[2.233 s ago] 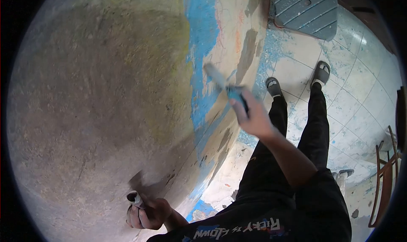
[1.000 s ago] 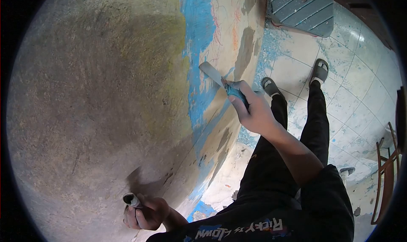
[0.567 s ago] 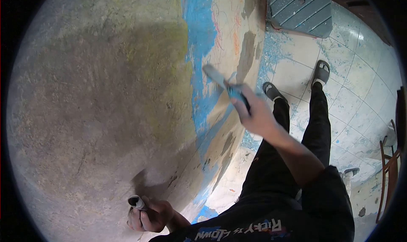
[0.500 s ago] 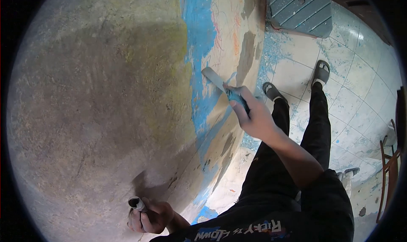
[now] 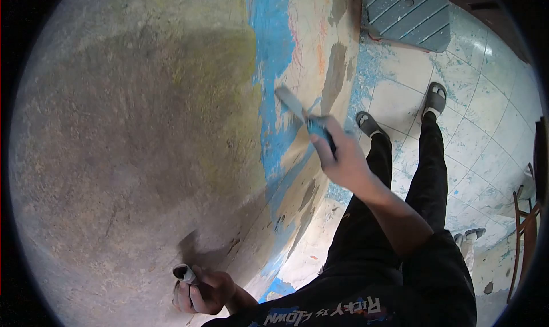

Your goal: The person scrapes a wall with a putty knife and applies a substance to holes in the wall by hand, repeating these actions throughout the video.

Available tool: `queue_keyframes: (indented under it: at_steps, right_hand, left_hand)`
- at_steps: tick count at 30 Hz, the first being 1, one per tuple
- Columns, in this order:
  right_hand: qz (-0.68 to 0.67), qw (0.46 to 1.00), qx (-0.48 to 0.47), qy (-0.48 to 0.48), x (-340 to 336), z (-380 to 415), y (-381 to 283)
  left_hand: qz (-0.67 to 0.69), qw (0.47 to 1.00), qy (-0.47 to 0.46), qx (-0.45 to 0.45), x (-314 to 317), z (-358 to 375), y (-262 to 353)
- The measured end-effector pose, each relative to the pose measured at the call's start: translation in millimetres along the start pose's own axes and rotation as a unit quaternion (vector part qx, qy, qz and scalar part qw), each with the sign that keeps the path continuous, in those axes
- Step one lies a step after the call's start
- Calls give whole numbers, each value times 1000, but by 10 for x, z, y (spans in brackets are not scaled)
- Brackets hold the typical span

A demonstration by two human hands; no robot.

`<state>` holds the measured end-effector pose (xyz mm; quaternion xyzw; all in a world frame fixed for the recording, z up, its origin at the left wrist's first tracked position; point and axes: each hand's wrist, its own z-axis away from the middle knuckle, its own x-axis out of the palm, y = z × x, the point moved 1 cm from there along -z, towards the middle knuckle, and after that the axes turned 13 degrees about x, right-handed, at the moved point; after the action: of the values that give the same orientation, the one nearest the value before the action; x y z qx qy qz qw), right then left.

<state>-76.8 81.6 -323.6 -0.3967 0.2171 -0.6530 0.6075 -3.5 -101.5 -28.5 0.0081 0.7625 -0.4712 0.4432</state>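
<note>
My right hand (image 5: 346, 155) is wrapped round the dark teal handle of a scraper (image 5: 293, 105), at the middle of the view. The scraper's flat metal blade points up and left, its tip at the strip of blue paint (image 5: 271, 58) on the wall (image 5: 143, 138). At the lower left, my left hand (image 5: 203, 292) grips a short, pale tube-like object (image 5: 184, 273) with a dark round opening, close to the wall's bare grey-brown part. Fingers hide the rest of that object.
A grey ribbed plastic step or stool (image 5: 407, 15) stands at the top right. Paint flakes lie on the tiled floor (image 5: 472, 121) around my sandalled feet. At the right edge is a wooden chair (image 5: 523, 230), with another person's foot (image 5: 474, 234) nearby.
The scraper blade's tip has shifted slightly up in the view, with my right hand still round the handle. The wall and floor appear slightly farther right. My left hand has barely moved.
</note>
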Motion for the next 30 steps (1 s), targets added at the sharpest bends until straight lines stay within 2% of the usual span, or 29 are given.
queue_keyframes:
  at_steps: [1, 5, 9, 12, 20, 26, 30]
  right_hand:
    - [-8, 1000, 13, -13, 0, 34, 22]
    - [1, 999, 21, -30, -61, -2, 77]
    - [-4, 1000, -26, -6, 12, 19, 84]
    - [6, 1000, -14, 15, -61, -119, -28]
    - [18, 1000, 5, -21, -103, -110, 81]
    - [20, 999, -33, -5, -59, -71, 94]
    - [2, 1000, 11, -15, -24, -6, 105]
  left_hand:
    - [23, 999, 22, -25, 32, 3, 18]
    - [3, 1000, 0, -3, 4, -17, -2]
    - [17, 1000, 21, -8, 28, 29, -13]
    - [-10, 1000, 5, -24, -19, 37, 4]
    - [2, 999, 19, -27, 17, 31, 11]
    - [-1, 999, 17, -38, 16, 40, 21]
    - [5, 998, 32, -46, 29, 62, 28]
